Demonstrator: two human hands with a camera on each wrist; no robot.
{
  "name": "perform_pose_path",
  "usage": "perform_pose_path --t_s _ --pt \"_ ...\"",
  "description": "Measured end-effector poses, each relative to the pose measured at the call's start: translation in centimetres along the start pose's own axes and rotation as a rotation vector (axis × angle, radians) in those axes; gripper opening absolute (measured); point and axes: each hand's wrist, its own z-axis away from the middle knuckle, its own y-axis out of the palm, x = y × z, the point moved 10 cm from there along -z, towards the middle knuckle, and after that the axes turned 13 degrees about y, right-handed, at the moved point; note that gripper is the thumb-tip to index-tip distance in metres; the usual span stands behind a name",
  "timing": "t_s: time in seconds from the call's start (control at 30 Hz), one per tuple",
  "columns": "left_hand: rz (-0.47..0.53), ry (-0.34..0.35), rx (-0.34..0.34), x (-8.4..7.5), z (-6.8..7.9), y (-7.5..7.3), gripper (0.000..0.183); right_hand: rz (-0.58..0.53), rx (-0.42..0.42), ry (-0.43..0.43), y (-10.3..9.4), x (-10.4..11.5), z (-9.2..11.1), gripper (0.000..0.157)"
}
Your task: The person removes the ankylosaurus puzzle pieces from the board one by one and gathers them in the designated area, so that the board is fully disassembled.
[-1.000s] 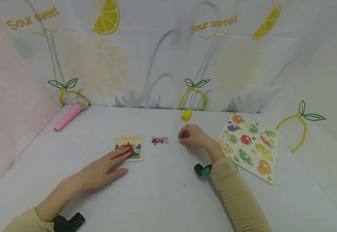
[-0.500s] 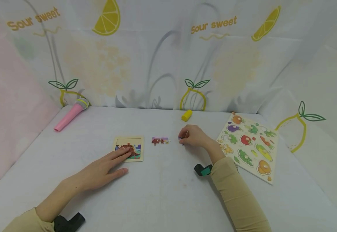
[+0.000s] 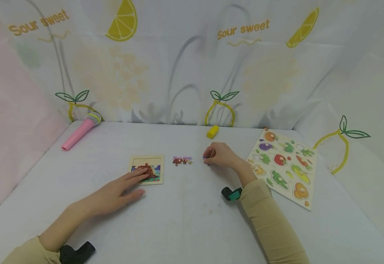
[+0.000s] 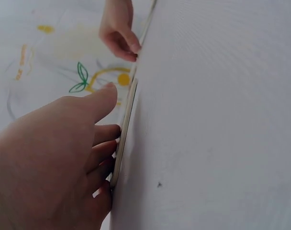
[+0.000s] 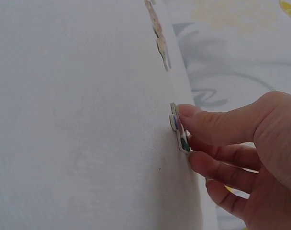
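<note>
puzzle piece (image 5: 179, 136) was pinched by the right hand (image 3: 223, 156), the grip closed down to the piece's own thinness, thumb on one face and fingertips behind; something so small and flat probably allowed little beyond a fingertip hold. whether its lower edge touched the table (image 3: 185, 227) could not be told. to its left lay a short row of loose pieces (image 3: 183, 160), picture side up, perhaps so the pattern could be read.

past the row was the pale puzzle frame (image 3: 162, 171), its lower part filled with a brown figure, its upper strip bare. the left hand (image 3: 116, 191) rested over the lower left, fingers nearly straight and grasping nothing, presumably to steady the frame and what it held.

farther out, a yellow block (image 3: 213, 131) lay beyond the right hand, a pink microphone (image 3: 81, 132) at the far left, and a vegetable board (image 3: 291, 165) beside the right forearm, all seemingly kept aside.
</note>
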Motion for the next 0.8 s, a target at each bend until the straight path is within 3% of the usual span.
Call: perform_pose_path --t_s 0.17,0.33,0.57,0.8 --pt "0.014 -0.027 0.000 0.0 0.0 -0.3 0.056 -0.016 -0.002 0.006 -0.1 -0.1 0.0 0.017" --pt "-0.042 -0.061 0.035 -0.5 0.3 -0.8 0.063 -0.014 -0.025 0.005 -0.4 -0.1 0.1 0.019" --pt "-0.084 -0.044 0.075 -1.2 0.5 -2.1 0.054 -0.012 -0.051 -0.006 -0.7 0.0 0.1 0.018" --pt "-0.126 -0.049 0.140 -1.4 0.6 -2.3 0.052 -0.009 -0.047 -0.014 -0.6 -0.4 -0.2 0.018"
